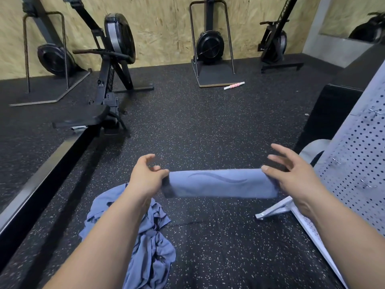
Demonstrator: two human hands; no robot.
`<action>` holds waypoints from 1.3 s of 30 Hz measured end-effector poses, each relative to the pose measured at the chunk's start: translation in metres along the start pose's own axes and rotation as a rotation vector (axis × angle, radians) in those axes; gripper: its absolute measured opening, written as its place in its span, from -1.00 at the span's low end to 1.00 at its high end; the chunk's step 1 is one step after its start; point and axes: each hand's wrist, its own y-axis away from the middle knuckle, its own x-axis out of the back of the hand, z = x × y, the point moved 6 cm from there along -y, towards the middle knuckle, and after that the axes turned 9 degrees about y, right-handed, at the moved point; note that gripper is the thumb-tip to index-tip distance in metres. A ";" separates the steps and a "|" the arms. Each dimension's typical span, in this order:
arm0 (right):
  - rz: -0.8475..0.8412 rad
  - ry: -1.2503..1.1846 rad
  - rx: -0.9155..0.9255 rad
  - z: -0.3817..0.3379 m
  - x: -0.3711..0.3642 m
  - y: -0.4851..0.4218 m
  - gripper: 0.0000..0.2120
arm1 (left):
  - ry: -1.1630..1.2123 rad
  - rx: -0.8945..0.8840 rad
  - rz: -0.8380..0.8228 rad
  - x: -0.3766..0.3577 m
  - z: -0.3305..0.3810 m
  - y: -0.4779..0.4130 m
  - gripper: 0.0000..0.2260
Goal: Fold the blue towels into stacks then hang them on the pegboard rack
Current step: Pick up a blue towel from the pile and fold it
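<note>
A folded blue cloth towel (220,183) is held stretched above the black speckled rubber floor (208,122), presumably so that the fold is kept flat. Its left end is pinched by thumb and forefinger of the left hand (145,176). Its right end is pinned under the thumb of the right hand (291,174), the other fingers being spread. A crumpled heap of blue towels (145,236) is left below, and the grey perforated metal pegboard rack (354,163) is kept close by for hanging.

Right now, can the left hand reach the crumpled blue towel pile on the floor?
Probably yes, but not yet: the left hand pinches the folded blue towel. The crumpled blue towel pile lies close below that hand, nothing between.
</note>
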 end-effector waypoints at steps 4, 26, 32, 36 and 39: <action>0.039 -0.122 0.112 -0.018 0.003 0.007 -0.69 | 0.043 -0.173 0.041 0.002 0.015 0.003 -0.61; -0.071 0.024 0.106 -0.010 0.015 0.001 -0.78 | -0.114 -0.262 -0.123 -0.002 0.023 0.009 -0.82; 0.095 0.070 0.027 0.007 0.007 0.002 -0.75 | -0.243 -0.243 0.029 -0.010 0.009 0.012 -0.82; 0.192 0.313 0.104 -0.007 -0.011 0.012 -0.70 | -0.389 -0.270 0.017 -0.038 0.005 0.030 -0.85; 0.177 0.359 0.228 -0.030 -0.034 0.029 -0.66 | -0.391 -0.289 -0.026 -0.066 0.003 0.049 -0.90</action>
